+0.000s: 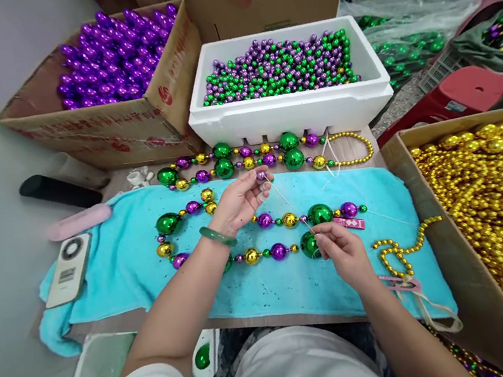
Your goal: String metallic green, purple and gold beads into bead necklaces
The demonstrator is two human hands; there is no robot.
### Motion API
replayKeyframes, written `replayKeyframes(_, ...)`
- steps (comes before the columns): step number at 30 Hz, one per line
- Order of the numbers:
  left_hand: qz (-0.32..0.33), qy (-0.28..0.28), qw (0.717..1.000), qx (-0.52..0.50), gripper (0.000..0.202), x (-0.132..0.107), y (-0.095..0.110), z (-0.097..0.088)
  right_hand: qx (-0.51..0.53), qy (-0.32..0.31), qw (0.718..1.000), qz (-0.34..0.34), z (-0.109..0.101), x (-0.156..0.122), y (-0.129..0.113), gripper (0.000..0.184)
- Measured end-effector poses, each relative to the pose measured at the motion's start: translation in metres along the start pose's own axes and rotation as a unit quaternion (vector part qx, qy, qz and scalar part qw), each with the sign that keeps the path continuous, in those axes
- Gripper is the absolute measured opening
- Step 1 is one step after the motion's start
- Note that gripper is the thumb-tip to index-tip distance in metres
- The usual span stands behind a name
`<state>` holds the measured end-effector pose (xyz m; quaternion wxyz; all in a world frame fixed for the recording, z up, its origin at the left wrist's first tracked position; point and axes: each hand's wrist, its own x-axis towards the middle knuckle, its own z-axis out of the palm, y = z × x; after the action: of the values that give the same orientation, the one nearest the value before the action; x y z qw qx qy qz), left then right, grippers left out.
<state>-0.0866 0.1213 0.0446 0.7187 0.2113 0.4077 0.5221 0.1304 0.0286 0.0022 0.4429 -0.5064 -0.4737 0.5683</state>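
Observation:
Between the thumb and fingers of my left hand [244, 201] is a small purple bead [261, 176], held above the turquoise towel [115, 269]. A thin white string [284, 197] runs from that bead down to my right hand [340, 247], whose thumb and forefinger pinch it. Just beside the right fingertips is a big green bead [309, 245]. It belongs to a strand of green, gold and purple beads, with a gold bead [251, 256] further along, laid in a loop on the towel. My left forearm covers part of this strand.
Behind lies another bead necklace [224, 168]. A white foam box [290, 105] holds small green and purple beads; a carton [101, 127] holds purple ones. Gold bead chains fill a box [454, 244] at right. A gold chain [393, 261], pink scissors [402, 283] and a phone [68, 270] rest on the towel.

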Motion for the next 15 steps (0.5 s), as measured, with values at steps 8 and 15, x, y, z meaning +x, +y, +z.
replayKeyframes(8,0.012,0.014,1.000,-0.021,0.016,0.0001,0.0010,-0.0086,-0.010,-0.011,1.000,0.008,0.0058,-0.0008,-0.0020,0.028)
replayKeyframes(15,0.031,-0.001,1.000,-0.004,0.014,-0.0069,-0.0031,-0.0055,-0.026,-0.013,1.000,0.002,0.0040,-0.0009,0.0006,0.028)
